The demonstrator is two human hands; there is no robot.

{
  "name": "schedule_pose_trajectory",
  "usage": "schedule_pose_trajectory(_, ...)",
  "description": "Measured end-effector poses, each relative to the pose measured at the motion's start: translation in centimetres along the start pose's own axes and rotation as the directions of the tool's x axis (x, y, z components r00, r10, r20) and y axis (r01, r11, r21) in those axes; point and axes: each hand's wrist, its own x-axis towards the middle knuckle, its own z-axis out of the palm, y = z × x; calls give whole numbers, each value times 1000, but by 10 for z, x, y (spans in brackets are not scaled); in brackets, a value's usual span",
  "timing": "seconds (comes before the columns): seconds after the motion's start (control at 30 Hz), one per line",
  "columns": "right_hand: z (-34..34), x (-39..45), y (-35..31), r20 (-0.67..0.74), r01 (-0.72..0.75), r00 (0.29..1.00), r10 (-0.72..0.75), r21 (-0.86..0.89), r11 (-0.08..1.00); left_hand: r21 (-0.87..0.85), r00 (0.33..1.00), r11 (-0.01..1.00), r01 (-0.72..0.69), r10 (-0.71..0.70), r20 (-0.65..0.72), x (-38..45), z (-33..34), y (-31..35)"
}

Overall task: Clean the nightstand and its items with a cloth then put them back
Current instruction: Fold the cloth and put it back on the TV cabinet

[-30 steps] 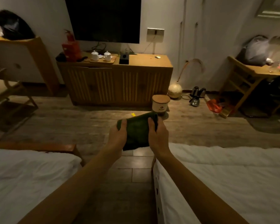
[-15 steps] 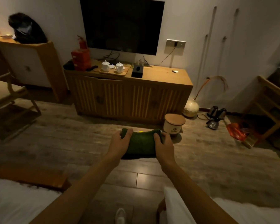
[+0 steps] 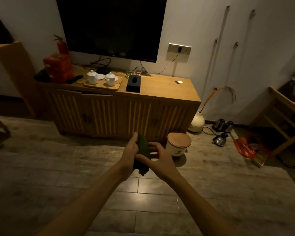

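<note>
Two lidded white cups (image 3: 92,77) (image 3: 110,79), two glasses (image 3: 137,72) (image 3: 130,73), two kettles (image 3: 218,123) (image 3: 228,126), and one green cloth (image 3: 143,148) were visible.

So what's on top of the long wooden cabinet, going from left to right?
Red boxes → black remote → wooden tray with two white lidded cups → black tissue box → small white thing near the right end; too small to tell.

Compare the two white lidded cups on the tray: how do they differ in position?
The left cup stands nearer the tray's left end, by a white saucer; the right cup stands toward the middle and nearer the camera. Both are white, upright and lidded.
</note>
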Motion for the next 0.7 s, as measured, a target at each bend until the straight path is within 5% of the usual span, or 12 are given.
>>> schedule_pose_trajectory(0.1,-16,49,13,-17,-55,998,55,7,998,-6,998,1000,-22,23,56,49,-1,14)
schedule_pose_trajectory(0.27,-56,143,55,28,-137,990,135,129,982,340,997,940,31,-51,49,166,-8,30)
schedule_pose_trajectory(0.4,-95,227,78,49,-220,975,215,186,958,444,995,896,-16,-29,94,263,-11,54)
schedule_pose_trajectory(0.7,-185,370,104,128,-220,963,236,-127,967,660,978,750,-47,-99,182,391,-34,114)
